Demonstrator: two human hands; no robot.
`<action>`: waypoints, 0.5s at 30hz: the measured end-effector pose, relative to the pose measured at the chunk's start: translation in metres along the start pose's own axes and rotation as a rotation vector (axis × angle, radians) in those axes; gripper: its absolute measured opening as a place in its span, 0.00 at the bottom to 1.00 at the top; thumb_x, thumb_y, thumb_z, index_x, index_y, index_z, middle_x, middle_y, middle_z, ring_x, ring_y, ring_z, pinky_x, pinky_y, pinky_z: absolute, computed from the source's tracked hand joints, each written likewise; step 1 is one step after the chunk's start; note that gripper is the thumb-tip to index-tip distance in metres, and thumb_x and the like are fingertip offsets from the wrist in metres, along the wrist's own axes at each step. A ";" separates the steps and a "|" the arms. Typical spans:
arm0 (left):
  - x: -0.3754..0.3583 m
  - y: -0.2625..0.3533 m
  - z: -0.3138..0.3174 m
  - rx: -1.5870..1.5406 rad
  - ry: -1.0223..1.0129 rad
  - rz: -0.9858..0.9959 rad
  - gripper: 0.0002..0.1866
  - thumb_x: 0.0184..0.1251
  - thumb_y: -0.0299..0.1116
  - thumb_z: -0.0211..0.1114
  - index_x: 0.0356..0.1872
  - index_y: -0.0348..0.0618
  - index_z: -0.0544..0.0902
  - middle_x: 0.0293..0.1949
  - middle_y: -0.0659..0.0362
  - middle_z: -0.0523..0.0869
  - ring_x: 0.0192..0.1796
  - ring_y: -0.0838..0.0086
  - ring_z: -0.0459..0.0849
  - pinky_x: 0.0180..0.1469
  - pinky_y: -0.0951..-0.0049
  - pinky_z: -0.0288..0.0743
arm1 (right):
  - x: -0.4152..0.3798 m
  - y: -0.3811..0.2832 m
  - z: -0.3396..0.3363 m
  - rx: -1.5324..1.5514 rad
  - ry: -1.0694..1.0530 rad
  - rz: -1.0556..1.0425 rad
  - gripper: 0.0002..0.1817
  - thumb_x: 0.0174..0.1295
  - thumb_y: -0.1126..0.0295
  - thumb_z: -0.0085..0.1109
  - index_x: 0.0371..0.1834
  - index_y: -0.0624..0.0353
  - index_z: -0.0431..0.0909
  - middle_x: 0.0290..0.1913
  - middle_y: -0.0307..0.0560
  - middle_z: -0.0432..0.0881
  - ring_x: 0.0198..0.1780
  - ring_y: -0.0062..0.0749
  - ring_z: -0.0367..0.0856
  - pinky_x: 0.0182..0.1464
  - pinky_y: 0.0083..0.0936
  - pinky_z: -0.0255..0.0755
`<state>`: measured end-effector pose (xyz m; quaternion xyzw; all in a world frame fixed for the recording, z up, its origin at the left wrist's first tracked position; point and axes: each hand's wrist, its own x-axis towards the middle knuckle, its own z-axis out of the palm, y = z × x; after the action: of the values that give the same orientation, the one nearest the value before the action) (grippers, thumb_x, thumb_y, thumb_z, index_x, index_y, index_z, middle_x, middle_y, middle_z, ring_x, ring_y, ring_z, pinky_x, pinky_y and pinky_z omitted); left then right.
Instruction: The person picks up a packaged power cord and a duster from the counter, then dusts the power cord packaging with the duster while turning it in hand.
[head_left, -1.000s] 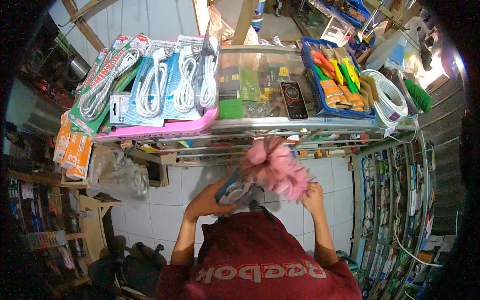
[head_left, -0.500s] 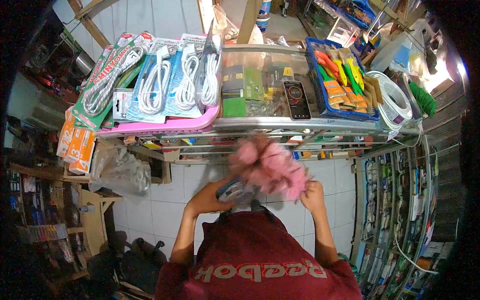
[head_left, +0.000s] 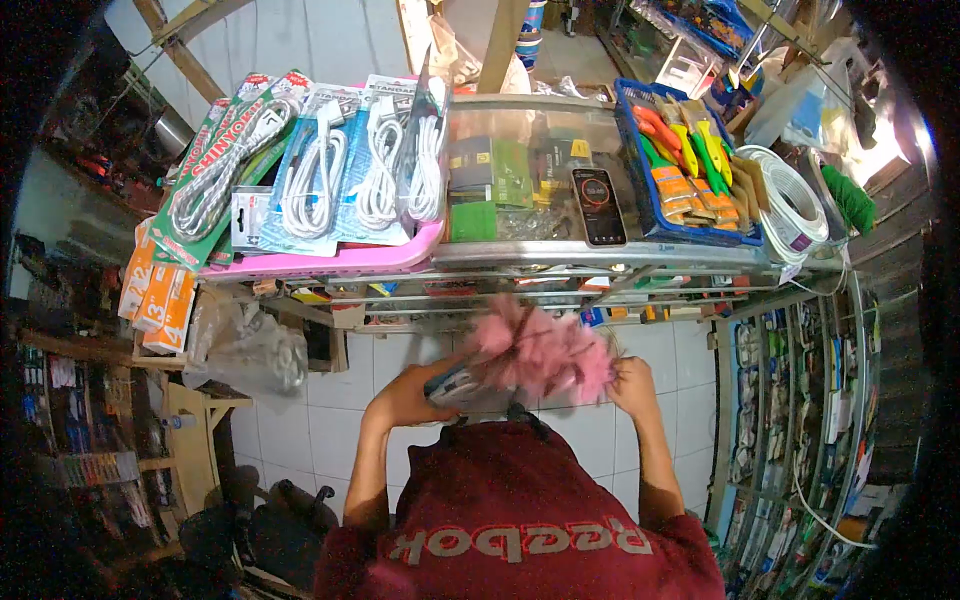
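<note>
A pink fluffy duster (head_left: 545,345), smeared by motion, spans the space in front of my chest. At its right end, my right hand (head_left: 633,388) is closed, with the fingers gripping the duster. My left hand (head_left: 402,398) curls around a dark, blue-edged packet (head_left: 452,385), whose exact kind does not show. The duster's pink strands overlap the packet's right side in this view. Both hands are just below the front edge of the glass counter (head_left: 540,252).
On the counter stand a pink tray (head_left: 330,262) of packaged extension cords (head_left: 315,190), a phone (head_left: 598,205), a blue basket (head_left: 700,235) of paintbrushes and a white cable coil (head_left: 785,200). Orange boxes (head_left: 165,310) and a plastic bag (head_left: 250,345) are at left; stocked shelves (head_left: 790,420) at right.
The duster has shifted slightly down and its strands have changed shape. Both hands keep their holds, and the whole view has tilted a little.
</note>
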<state>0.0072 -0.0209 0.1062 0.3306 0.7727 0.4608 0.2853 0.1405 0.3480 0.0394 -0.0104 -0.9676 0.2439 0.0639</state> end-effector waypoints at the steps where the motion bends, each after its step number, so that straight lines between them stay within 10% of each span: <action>1: -0.003 0.003 -0.002 -0.029 -0.010 -0.100 0.42 0.37 0.31 0.75 0.62 0.47 0.69 0.34 0.56 0.85 0.26 0.72 0.82 0.32 0.71 0.79 | 0.001 -0.002 -0.003 -0.032 -0.026 0.049 0.12 0.40 0.65 0.63 0.30 0.56 0.82 0.23 0.57 0.79 0.28 0.56 0.77 0.31 0.46 0.71; 4: -0.003 0.002 0.000 -0.120 -0.038 -0.116 0.42 0.38 0.32 0.75 0.62 0.47 0.69 0.34 0.55 0.85 0.26 0.72 0.82 0.32 0.71 0.80 | 0.006 -0.010 -0.008 -0.063 -0.054 0.087 0.11 0.39 0.65 0.63 0.27 0.58 0.80 0.22 0.57 0.78 0.27 0.57 0.76 0.30 0.46 0.71; 7: 0.001 0.014 0.000 -0.173 -0.201 -0.287 0.42 0.41 0.30 0.71 0.65 0.45 0.66 0.50 0.51 0.82 0.49 0.69 0.81 0.54 0.71 0.72 | 0.006 -0.024 0.010 0.141 0.058 -0.083 0.09 0.39 0.67 0.60 0.23 0.60 0.78 0.24 0.58 0.78 0.28 0.57 0.76 0.31 0.47 0.70; 15: -0.006 -0.008 0.007 -0.131 -0.024 -0.092 0.44 0.41 0.32 0.73 0.66 0.41 0.64 0.52 0.49 0.81 0.52 0.70 0.79 0.56 0.70 0.70 | -0.010 -0.003 0.040 0.071 0.208 0.036 0.05 0.34 0.72 0.58 0.16 0.62 0.77 0.26 0.50 0.81 0.33 0.48 0.77 0.39 0.39 0.70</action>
<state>0.0143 -0.0245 0.0971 0.2807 0.7520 0.4926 0.3364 0.1453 0.3262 0.0046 -0.0506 -0.9462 0.2769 0.1599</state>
